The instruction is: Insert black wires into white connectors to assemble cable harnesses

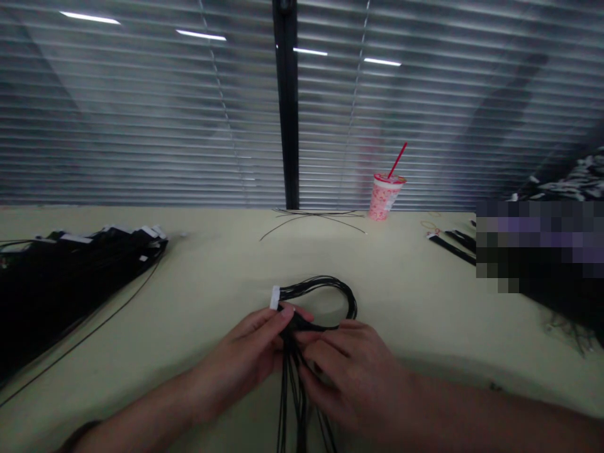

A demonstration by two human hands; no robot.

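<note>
one black wire bundle [352, 302], held over the middle of the near table [207, 277], one white connector [274, 297] showing; left hand [259, 343] pinches it just beside that connector, right hand [352, 362] has fingers curled closed on the wires; two cable heaps, left heap [80, 283] and right heap [561, 305]; one pink cup [385, 201] near the far edge; decent room between left heap and left hand

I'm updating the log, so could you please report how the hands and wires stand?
Left hand and right hand both gripping wires. Wires looped beyond hands, white connector at one end. Cup well back, apart from both hands.
</note>
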